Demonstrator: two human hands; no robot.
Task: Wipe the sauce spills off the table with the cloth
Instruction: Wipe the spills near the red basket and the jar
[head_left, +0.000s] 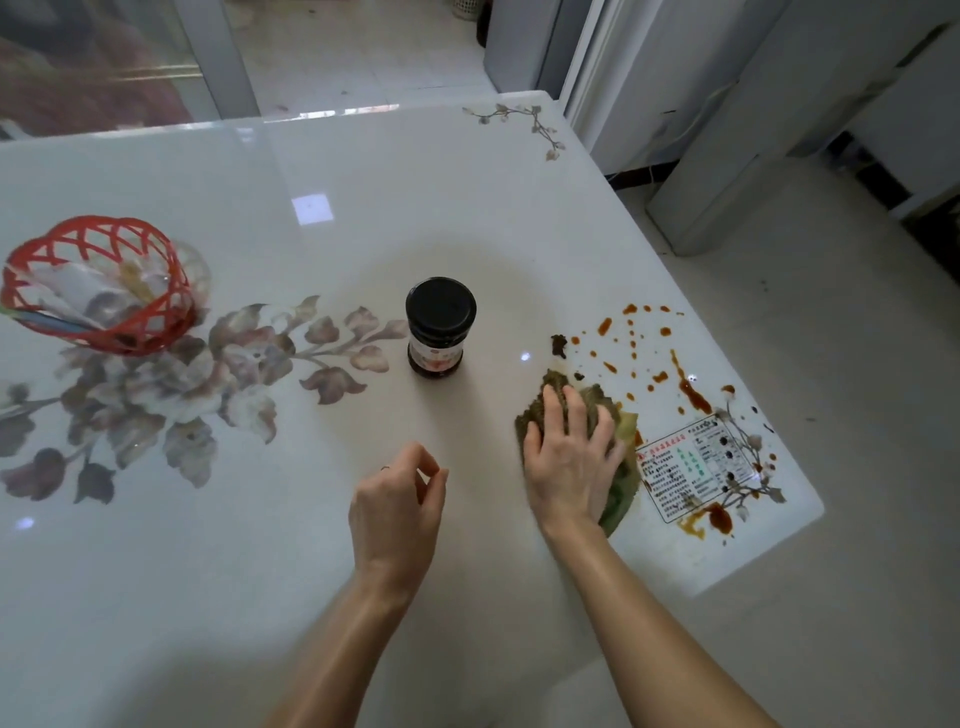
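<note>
The right hand (571, 457) lies flat, fingers spread, pressing the cloth (618, 499) onto the table (363, 208) just beside the spills (644, 353); the left hand (397, 512) hovers loosely curled, holding nothing. Sweep outward with even pressure, judging the glossy top slick. The cloth looks nubby and crumpled; the drops are thin, orange-brown, scattered toward the corner.

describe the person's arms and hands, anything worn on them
Both forearms are bare with no sleeves in view, and no gloves, watch or bracelets. The left hand seems to have a thin ring on one finger. The right hand shows nothing worn.
</note>
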